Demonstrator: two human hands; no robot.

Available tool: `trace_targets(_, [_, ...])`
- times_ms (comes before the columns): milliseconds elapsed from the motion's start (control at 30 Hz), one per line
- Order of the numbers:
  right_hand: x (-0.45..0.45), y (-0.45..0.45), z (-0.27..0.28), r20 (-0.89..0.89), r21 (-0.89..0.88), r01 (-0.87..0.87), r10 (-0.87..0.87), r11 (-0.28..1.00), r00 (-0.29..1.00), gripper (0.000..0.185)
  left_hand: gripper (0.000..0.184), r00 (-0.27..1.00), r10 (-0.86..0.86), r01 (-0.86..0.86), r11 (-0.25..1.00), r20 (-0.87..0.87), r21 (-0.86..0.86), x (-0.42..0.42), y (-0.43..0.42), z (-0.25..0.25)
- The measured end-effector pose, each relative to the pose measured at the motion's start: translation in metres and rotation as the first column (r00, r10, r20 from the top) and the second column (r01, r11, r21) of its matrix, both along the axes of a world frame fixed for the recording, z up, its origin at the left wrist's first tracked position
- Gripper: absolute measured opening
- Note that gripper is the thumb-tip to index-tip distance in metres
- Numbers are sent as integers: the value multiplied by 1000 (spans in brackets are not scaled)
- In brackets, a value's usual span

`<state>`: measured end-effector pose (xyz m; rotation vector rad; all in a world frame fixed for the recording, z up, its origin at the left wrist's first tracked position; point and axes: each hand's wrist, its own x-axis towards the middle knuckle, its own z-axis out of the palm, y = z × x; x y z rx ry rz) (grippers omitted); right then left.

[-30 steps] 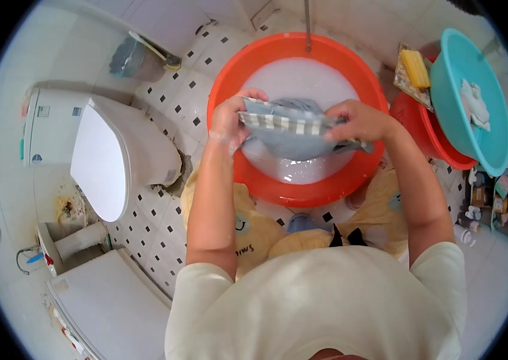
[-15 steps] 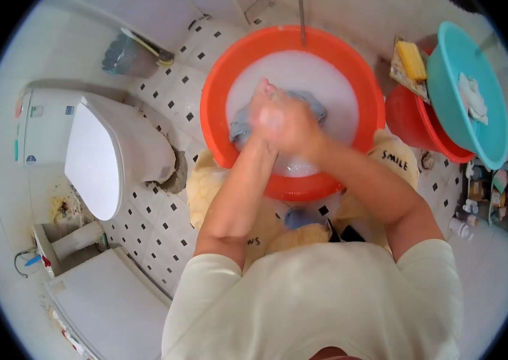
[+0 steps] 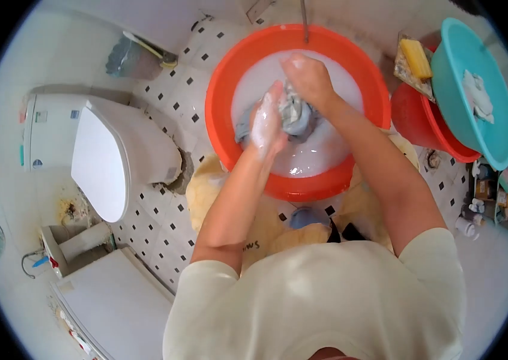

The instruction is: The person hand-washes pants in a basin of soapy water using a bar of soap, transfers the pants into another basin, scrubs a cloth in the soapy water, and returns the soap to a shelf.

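Head view: the left hand (image 3: 267, 120)'s fingers are straight and together beside the bunched cloth (image 3: 299, 119); the right hand (image 3: 309, 78)'s curl at its upper end, whether pinching I cannot tell. Cloth lies within the tub (image 3: 221, 120); hands, overlapping half a second ago, now stand apart.

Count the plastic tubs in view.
3 visible: the orange tub of cloudy water beneath the hands, the teal tub tilted at the picture's right, and the red tub partly hidden behind it. More could be hidden there.
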<state>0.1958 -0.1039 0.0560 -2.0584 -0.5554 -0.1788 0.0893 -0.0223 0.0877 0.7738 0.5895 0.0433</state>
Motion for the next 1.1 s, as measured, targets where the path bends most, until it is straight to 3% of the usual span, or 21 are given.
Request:
trace_targets(33, [6,-8,1,-93,37,33,-30,999,995,28,18,1000,-18,17,994,13,105,-5,7,10])
trace_targets(67, [14,-18,3,-341,256,77,15,964,940,30,15,999,-32,24,979,36,204,-5,22,20])
trace_targets(133, [16,-35,25,-703,571,289,276,768,656,35,13,995,-78,46,925,69,376,-2,55,19])
trace_targets(233, [18,-62,32,-599,800,302,666,518,444,37,14,987,-160,120,844,32,523,-4,59,32])
trace_targets(267, [13,-61,36,-596,801,295,652,521,469,37,23,952,-287,286,706,-106,648,-4,52,34])
trace_targets(333, [-1,-56,51,-596,797,286,617,532,514,38,29,882,-435,442,635,-180,633,-3,29,34])
trace_targets(367, [3,-57,33,-516,847,186,686,499,513,32,32,880,-458,444,701,-125,559,-2,21,33])
trace_targets(467, [-33,-47,58,-393,475,-178,389,862,833,27,32,904,-426,390,808,-20,441,4,7,18])
trace_targets(533, [-40,-45,47,-440,492,-106,353,864,826,30,26,923,-384,350,836,-5,422,7,3,18])
trace_targets(567, [-42,-46,45,-432,508,-60,314,859,845,34,19,928,-370,338,886,46,317,7,3,20])
trace_targets(633, [-38,-49,44,-470,493,90,178,865,865,46,17,947,-320,283,882,38,378,8,4,18])
trace_targets(733, [-33,-64,44,-740,468,253,219,847,636,43,15,961,-264,191,850,82,492,8,9,13])
trace_targets(833, [-23,-73,39,-855,447,75,401,891,328,33,14,969,-214,102,799,122,593,3,5,26])
trace_targets(900, [-17,-80,26,-722,220,38,136,975,678,25,15,981,-178,69,683,73,727,3,20,18])
trace_targets(933, [-12,-84,22,-583,96,57,10,994,812,21,15,987,-153,54,617,53,785,3,27,16])
trace_targets(967, [-3,-93,21,-447,48,136,-100,990,889,18,14,998,-63,28,641,16,767,3,33,14])
trace_targets(1000, [7,-104,26,-295,11,219,-206,976,933,14,8,1000,-31,24,695,-4,718,3,38,18])
trace_targets(1033, [13,-110,30,-130,-11,304,-303,952,944,12,9,997,-68,78,607,-47,791,3,42,15])
trace_targets(1100, [16,-110,29,-232,155,286,-246,946,941,11,11,986,-137,148,437,-96,887,9,46,2])
